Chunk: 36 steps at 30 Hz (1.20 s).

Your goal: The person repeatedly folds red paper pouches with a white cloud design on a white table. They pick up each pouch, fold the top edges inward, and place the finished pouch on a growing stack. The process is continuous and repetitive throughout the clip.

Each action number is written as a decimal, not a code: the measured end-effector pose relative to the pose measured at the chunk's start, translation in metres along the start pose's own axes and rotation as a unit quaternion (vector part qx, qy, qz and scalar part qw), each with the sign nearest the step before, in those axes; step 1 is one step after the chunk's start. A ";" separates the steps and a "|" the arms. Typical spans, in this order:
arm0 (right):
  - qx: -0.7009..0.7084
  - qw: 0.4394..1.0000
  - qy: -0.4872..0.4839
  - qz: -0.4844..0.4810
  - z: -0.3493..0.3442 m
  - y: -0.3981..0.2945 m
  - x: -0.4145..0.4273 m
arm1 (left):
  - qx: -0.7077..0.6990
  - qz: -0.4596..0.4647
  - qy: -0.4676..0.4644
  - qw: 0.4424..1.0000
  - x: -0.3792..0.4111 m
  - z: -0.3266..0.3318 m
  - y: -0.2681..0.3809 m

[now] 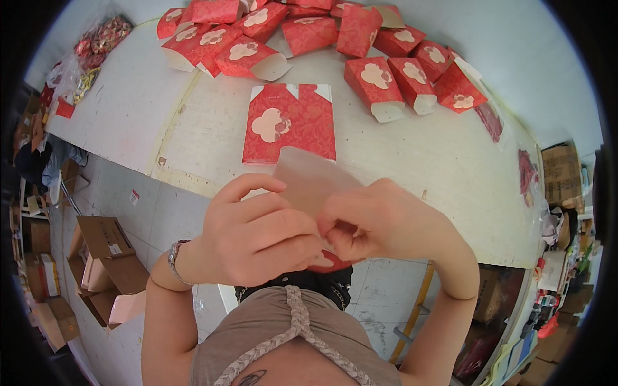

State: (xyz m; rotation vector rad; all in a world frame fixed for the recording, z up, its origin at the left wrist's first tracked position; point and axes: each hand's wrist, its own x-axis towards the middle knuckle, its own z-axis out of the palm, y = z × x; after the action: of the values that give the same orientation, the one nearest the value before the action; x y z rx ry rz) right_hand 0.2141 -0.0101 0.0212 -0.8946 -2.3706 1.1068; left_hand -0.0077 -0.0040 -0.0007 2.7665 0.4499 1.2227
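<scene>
Both hands are on a paper box close to my body, its pale inner side [309,181] facing up and a bit of its red outer side [333,264] showing below. My left hand [263,231] grips the box's left side with curled fingers. At the near end, the fingers of my right hand [381,222] are pinched on its edge; the fingers hide the exact fold. Just beyond the hands lies a stack of flat red printed carton blanks [309,116] with a cream flower shape and notched flaps.
Several formed red paper boxes [374,84] lie across the far side of the white table [203,130], some with open ends. Plastic bags of wrapped items [99,43] sit at the far left. An open cardboard carton [108,275] stands on the floor at left.
</scene>
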 end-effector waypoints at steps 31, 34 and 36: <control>-0.441 0.851 0.232 -0.166 0.022 0.010 0.011 | -0.529 -0.506 -0.117 0.671 -0.002 0.019 -0.039; -0.336 0.897 0.262 -0.118 0.021 0.012 0.012 | -0.506 -0.512 -0.127 0.682 -0.002 0.017 -0.039; -0.138 0.938 0.319 -0.016 0.019 0.014 0.009 | -0.486 -0.495 -0.111 0.712 -0.001 0.013 -0.038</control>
State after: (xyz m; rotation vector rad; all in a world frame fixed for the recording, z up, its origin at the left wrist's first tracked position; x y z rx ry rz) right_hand 0.2023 -0.0073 -0.0010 -1.0994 -1.9896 0.3743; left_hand -0.0074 0.0324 -0.0172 1.3333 0.7925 0.5260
